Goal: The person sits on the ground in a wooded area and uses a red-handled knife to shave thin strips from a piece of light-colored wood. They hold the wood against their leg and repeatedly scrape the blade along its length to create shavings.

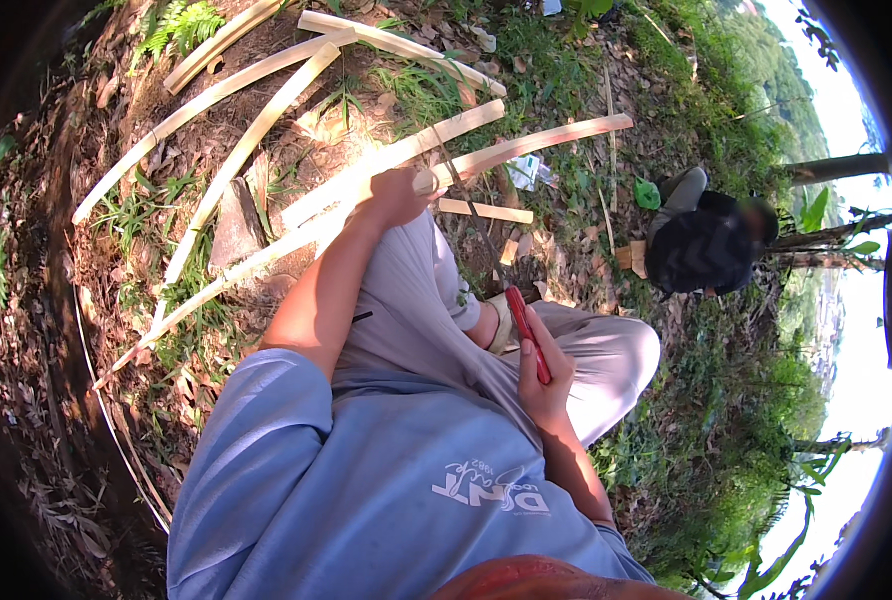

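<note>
My left hand (pixel 399 196) is closed around a long pale wooden strip (pixel 546 139), which reaches from the lower left to beyond my knee. My right hand (pixel 550 372), by my bent leg, grips the red handle of a long-bladed knife (pixel 488 232). Its thin, dark blade points away from me and crosses the strips just right of my left hand. Whether the edge touches the wood, I cannot tell. A second pale strip (pixel 463 122) lies just beyond the held one, partly alongside it.
Several more wooden strips (pixel 251 160) lie on the leafy ground at the far left. A short wood piece (pixel 486 211) rests beyond my legs, near a white packet (pixel 532 172). To the right a person in dark clothing (pixel 701 245) sits on the slope. A flat stone-like block (pixel 236 228) stands among the strips.
</note>
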A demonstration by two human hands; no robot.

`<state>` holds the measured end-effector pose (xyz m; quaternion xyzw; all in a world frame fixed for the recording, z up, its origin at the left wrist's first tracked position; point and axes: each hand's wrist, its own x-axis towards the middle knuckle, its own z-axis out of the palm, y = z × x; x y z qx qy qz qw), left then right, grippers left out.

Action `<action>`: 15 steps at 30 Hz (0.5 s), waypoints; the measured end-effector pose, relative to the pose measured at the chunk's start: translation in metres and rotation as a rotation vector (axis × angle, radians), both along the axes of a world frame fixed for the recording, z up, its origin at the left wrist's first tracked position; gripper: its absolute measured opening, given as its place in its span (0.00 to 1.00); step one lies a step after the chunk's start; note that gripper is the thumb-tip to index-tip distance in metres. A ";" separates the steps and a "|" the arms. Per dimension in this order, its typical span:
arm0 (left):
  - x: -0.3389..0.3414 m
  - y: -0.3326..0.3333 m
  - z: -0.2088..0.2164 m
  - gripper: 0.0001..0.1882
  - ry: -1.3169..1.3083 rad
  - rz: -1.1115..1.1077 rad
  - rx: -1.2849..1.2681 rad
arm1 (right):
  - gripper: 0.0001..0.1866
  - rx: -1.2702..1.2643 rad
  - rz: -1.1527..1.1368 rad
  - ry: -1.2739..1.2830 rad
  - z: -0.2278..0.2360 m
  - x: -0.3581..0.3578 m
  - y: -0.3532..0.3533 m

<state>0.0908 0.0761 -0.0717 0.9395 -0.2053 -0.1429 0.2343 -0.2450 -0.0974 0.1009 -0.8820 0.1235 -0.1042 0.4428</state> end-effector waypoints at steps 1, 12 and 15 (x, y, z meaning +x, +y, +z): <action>-0.001 0.001 -0.006 0.37 -0.031 0.015 0.013 | 0.22 0.011 0.008 -0.062 -0.011 0.029 0.004; -0.010 -0.007 -0.016 0.34 -0.054 0.131 -0.045 | 0.22 0.121 0.073 -0.234 -0.053 0.136 0.023; -0.013 -0.002 -0.002 0.36 -0.066 0.135 0.044 | 0.22 0.044 0.045 -0.063 -0.003 0.079 0.029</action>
